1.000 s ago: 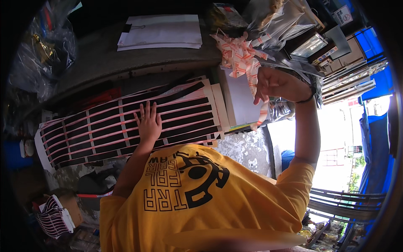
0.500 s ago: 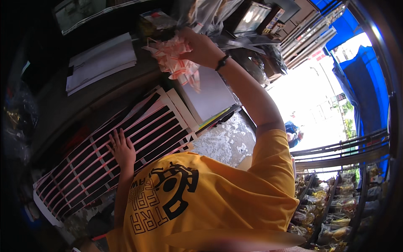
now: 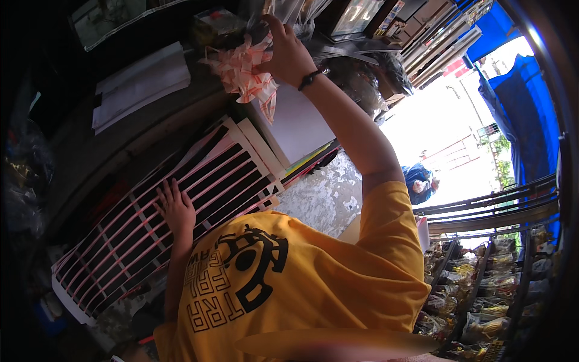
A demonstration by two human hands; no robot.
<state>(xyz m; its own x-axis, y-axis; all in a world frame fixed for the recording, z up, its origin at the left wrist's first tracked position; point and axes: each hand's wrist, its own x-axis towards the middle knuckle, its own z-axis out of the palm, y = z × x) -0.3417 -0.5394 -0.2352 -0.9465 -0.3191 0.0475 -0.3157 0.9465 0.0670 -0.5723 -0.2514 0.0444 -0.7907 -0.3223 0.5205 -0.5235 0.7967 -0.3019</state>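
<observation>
"Where does the head view look from?"
"From the wearer's head, steeply down; the yellow shirt [image 3: 307, 283] fills the lower middle, close up."
"How is it turned?"
"Tilted: the front edge of the dark table [image 3: 160, 119] climbs from lower left toward upper right, with a bright opening [image 3: 446, 142] well to the table's right."
"And the hands?"
"The left hand [image 3: 176, 210] is before that front edge; the right hand [image 3: 288, 55] is farther right, over the table."

white paper sheets [image 3: 142, 87] near the front edge of the dark bench [image 3: 151, 128], clear plastic bags [image 3: 360, 84] toward the bench's right end, a peeling wall [image 3: 322, 196] below, a blue tarp [image 3: 531, 117] beside a bright opening [image 3: 440, 145], wrapped packets [image 3: 487, 323] in rows between dark bars [image 3: 525, 259]
</observation>
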